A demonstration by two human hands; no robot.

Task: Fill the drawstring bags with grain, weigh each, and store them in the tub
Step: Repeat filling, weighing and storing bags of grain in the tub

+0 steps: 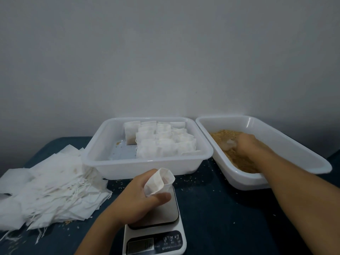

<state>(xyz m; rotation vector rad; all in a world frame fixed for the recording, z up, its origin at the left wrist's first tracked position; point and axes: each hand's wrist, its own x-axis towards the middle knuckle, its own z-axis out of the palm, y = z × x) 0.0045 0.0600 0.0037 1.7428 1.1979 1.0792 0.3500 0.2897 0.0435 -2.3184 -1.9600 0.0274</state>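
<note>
My left hand [141,197] holds an empty white drawstring bag [160,181] with its mouth open, just above the steel platform of the kitchen scale [161,216]. My right hand [245,144] reaches into the right tub [294,144] and is sunk in the brown grain [237,161]; a pale, blurred thing, perhaps a scoop, shows at its fingers. The middle tub [103,159] holds several filled white bags [165,142] in rows on its right side.
A loose pile of empty white bags [49,190] with trailing strings lies at the left on the dark table [230,218]. Stray grains are scattered on the table around the scale. A plain wall stands behind the tubs.
</note>
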